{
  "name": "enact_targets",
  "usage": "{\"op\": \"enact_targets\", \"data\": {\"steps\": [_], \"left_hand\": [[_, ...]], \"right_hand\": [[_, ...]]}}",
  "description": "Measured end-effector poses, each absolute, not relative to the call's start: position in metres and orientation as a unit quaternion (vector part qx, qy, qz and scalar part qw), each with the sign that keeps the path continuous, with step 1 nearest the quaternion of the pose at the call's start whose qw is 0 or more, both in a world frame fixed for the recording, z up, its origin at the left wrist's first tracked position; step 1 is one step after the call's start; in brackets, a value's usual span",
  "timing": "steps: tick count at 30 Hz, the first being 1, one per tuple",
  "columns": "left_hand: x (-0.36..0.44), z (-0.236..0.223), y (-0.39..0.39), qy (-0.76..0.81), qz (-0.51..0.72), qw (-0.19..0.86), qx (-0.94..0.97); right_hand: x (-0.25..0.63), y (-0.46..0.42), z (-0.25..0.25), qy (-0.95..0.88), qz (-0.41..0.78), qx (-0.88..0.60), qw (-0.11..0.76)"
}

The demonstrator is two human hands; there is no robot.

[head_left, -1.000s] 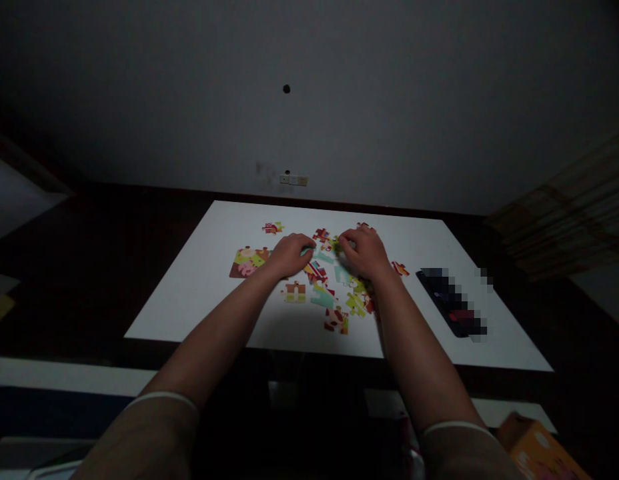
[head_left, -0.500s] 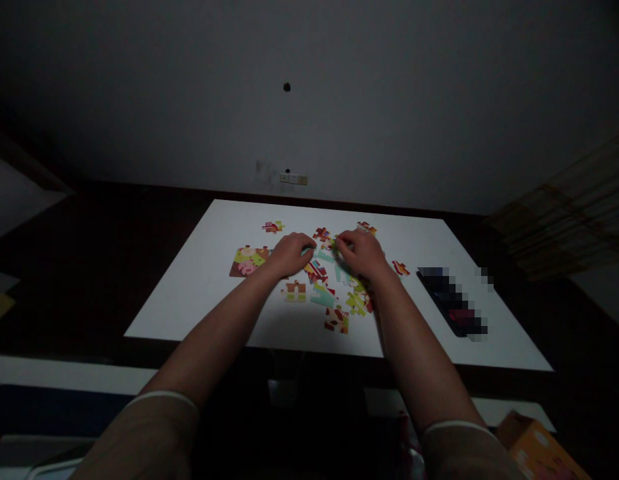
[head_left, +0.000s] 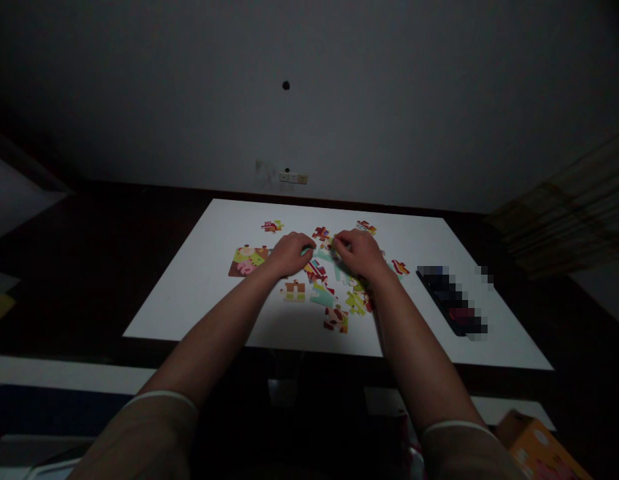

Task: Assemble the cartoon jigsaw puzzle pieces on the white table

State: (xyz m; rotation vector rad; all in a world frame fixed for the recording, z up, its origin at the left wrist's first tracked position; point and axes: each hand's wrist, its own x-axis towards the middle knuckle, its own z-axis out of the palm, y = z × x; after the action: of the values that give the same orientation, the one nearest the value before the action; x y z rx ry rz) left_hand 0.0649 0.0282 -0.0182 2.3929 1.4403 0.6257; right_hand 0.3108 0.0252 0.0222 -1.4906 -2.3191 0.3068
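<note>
Two hands curved, left hand (head_left: 289, 254) and right hand (head_left: 358, 254) fingertips-down on mint-green jigsaw piece (head_left: 322, 254) between them; grip unclear. Loose jigsaw pieces (head_left: 294, 291) lay nearer body, on white worktop (head_left: 189, 300).

And we're up on the person's head, the only view, looking forward and down at the left hand (head_left: 289, 255) and right hand (head_left: 358, 255), close in over a white tabletop (head_left: 189, 307), with the wall (head_left: 309, 100) at twelve o'clock and an orange box (head_left: 537, 450) at five!

Matt cardboard jigsaw pieces (head_left: 322, 295) lie on a smooth white tabletop (head_left: 189, 300).
</note>
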Motion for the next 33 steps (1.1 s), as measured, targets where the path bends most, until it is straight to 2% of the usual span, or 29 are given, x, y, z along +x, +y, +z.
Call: {"op": "enact_targets", "data": {"steps": [33], "left_hand": [[0.0664, -0.015, 0.0264, 0.497, 0.203, 0.125, 0.834]], "right_hand": [[0.3036, 0.0196, 0.0259, -0.842, 0.09, -0.51, 0.15]]}}
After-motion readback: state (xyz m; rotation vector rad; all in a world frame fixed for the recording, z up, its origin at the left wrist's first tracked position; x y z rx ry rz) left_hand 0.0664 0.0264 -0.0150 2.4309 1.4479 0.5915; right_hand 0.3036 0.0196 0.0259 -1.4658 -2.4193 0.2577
